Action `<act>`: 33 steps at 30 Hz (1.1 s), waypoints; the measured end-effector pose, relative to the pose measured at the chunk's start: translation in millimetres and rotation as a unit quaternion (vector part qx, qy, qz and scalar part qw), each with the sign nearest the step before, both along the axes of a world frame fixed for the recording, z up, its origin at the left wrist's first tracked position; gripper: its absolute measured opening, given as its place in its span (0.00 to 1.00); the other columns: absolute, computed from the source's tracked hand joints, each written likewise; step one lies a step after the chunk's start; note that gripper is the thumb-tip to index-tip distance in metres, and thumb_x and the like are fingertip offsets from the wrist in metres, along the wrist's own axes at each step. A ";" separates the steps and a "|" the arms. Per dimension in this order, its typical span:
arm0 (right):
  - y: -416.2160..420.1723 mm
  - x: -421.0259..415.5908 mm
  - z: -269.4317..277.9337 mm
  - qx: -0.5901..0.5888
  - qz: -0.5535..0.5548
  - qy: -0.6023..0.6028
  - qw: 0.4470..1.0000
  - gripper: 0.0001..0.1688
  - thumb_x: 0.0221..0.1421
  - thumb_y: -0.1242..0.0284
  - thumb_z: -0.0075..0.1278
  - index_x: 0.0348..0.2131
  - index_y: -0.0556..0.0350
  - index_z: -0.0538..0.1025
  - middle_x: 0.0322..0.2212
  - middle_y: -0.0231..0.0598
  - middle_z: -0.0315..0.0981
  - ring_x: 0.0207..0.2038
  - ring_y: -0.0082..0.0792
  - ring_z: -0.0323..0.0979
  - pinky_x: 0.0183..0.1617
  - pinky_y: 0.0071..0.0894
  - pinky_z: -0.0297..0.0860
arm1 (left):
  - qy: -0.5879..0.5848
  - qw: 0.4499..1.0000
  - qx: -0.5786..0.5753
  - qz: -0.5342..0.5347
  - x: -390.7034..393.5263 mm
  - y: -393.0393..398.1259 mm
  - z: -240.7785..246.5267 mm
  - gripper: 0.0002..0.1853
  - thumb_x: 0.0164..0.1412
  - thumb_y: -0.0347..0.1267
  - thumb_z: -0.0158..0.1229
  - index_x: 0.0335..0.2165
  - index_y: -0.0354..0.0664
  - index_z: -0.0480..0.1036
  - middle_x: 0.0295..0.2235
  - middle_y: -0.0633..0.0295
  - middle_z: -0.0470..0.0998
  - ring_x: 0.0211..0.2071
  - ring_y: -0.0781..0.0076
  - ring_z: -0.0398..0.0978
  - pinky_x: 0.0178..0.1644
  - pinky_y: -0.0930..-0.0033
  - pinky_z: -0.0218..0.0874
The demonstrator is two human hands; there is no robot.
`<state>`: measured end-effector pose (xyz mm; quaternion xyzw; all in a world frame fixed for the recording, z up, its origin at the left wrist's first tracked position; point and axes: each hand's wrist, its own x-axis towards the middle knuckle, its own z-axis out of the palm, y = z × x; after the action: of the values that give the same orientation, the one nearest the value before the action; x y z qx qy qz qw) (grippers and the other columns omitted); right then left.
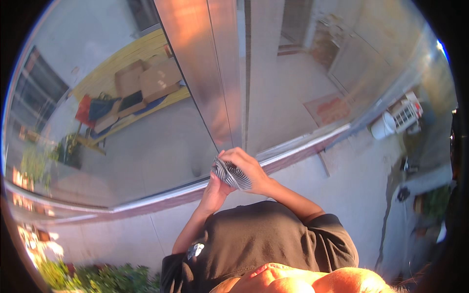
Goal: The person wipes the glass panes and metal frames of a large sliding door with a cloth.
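A black-and-white striped cloth is bunched between my two hands, just in front of my chest. My left hand grips its lower left side, with the thumb pointing up along the fabric. Over the top and right side lies my right hand, its fingers curled onto the cloth. Directly beyond the hands rises a broad metal frame post between a large glass pane and an opening or second pane on the right. Folds of the cloth and my fingers hide part of the grip.
Through the glass, opened cardboard boxes rest on a yellow table. A metal sill runs along the pane's foot. At right, a white bucket stands beside a white rack. Green plants grow at lower left.
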<state>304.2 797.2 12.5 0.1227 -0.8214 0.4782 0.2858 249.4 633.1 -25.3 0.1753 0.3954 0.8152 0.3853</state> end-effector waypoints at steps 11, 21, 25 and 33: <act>123.9 65.1 10.3 -0.081 0.044 -0.091 0.992 0.21 0.57 0.78 0.58 0.51 0.62 0.76 0.45 0.46 0.75 0.37 0.33 0.74 0.46 0.31 0.71 | 0.485 0.655 -0.086 0.573 34.5 84.3 151.4 0.18 0.72 0.27 0.44 0.57 0.31 0.62 0.56 0.50 0.68 0.57 0.62 0.66 0.64 0.61 0.52; 123.2 111.2 -29.8 -0.029 -0.051 -0.106 0.993 0.08 0.58 0.80 0.57 0.39 0.61 0.81 0.43 0.45 0.76 0.36 0.34 0.79 0.37 0.28 0.75 | 0.530 0.426 -0.098 0.727 -44.5 140.5 158.1 0.23 0.63 0.28 0.63 0.52 0.34 0.62 0.52 0.48 0.61 0.60 0.52 0.53 0.64 0.50 0.45; 146.5 124.8 -29.0 -0.032 -0.079 -0.134 0.987 0.07 0.60 0.80 0.56 0.38 0.62 0.82 0.41 0.46 0.79 0.37 0.35 0.77 0.39 0.28 0.74 | 0.549 0.367 -0.094 0.745 -46.0 147.5 160.8 0.14 0.62 0.22 0.62 0.45 0.36 0.69 0.48 0.50 0.65 0.56 0.53 0.60 0.59 0.53 0.55; 173.8 121.0 -45.3 -0.059 -0.058 -0.170 0.982 0.07 0.61 0.78 0.55 0.38 0.62 0.82 0.36 0.44 0.80 0.38 0.35 0.78 0.40 0.29 0.74 | 0.627 0.211 -0.101 0.743 -63.7 121.9 242.2 0.14 0.53 0.21 0.68 0.41 0.33 0.81 0.45 0.55 0.78 0.46 0.58 0.73 0.50 0.61 0.66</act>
<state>425.2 971.0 -32.9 -0.0252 -0.8343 0.5219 0.1760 185.7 755.0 216.9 0.2153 0.5379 0.3086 -0.7544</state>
